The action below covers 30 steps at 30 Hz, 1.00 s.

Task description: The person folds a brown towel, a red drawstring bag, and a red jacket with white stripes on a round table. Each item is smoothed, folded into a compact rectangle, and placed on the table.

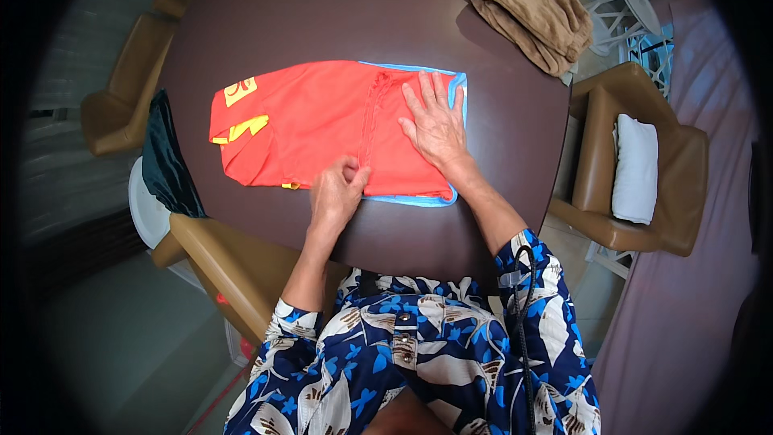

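Observation:
A folded red garment (320, 115) with yellow trim lies flat on the dark brown table in front of me. Blue fabric (410, 200) shows along its right end and part of its long edges. A gathered seam (369, 115) runs across the red cloth. My right hand (436, 124) rests palm down on the right part, fingers spread. At the near edge, beside the lower end of the seam, my left hand (339, 193) has curled fingers, with thumb and forefinger pinching the cloth. The fingertips are partly hidden. A yellow patch with a dark mark (240, 91) sits at the left end.
A folded brown plush cloth (531, 15) lies at the table's (386, 6) far right edge. A tan chair (676, 181) holding a rolled white towel (635, 169) stands on the right. Another tan chair (223, 266) and a dark green cloth (169, 163) are at the left edge.

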Each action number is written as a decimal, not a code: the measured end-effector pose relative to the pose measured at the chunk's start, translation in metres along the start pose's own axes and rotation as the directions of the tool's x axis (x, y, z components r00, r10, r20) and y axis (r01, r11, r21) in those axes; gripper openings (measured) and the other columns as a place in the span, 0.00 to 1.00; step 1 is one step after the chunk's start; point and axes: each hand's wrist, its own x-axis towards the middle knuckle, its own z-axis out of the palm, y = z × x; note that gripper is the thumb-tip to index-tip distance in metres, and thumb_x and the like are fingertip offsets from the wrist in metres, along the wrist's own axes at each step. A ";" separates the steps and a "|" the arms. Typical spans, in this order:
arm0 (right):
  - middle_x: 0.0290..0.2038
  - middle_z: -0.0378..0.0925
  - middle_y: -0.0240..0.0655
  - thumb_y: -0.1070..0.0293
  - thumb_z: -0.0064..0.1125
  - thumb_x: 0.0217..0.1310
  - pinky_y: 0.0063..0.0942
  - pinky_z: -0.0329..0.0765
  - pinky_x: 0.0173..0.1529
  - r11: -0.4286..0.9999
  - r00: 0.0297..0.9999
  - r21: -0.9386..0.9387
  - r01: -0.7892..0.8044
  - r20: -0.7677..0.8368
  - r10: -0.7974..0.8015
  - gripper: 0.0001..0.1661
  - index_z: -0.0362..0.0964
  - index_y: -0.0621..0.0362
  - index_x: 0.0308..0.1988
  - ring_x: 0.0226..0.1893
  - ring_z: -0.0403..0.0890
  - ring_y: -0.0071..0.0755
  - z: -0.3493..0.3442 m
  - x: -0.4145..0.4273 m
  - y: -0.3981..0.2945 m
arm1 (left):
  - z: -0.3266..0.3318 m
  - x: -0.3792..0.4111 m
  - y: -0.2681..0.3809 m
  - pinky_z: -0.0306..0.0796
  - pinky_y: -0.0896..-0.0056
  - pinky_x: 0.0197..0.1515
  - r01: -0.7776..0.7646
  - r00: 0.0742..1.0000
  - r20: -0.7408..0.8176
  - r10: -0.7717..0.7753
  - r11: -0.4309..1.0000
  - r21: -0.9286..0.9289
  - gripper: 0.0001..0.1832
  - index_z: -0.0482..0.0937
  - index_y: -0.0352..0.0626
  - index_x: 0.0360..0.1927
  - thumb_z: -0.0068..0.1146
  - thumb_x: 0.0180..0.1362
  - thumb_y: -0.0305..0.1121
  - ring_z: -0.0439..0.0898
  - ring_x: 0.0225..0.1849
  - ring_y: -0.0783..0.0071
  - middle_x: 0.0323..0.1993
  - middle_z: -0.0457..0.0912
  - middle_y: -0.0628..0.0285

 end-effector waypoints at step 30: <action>0.32 0.75 0.34 0.72 0.59 0.48 0.24 0.72 0.37 -0.064 0.658 0.864 -0.499 0.427 0.620 0.15 0.68 0.64 0.38 0.31 0.74 0.23 -0.027 -0.058 -0.003 | 0.041 0.038 0.037 0.42 0.45 0.62 -0.512 0.801 0.006 0.598 0.680 0.525 0.30 0.62 0.45 0.57 0.51 0.51 0.43 0.45 0.66 0.54 0.63 0.52 0.54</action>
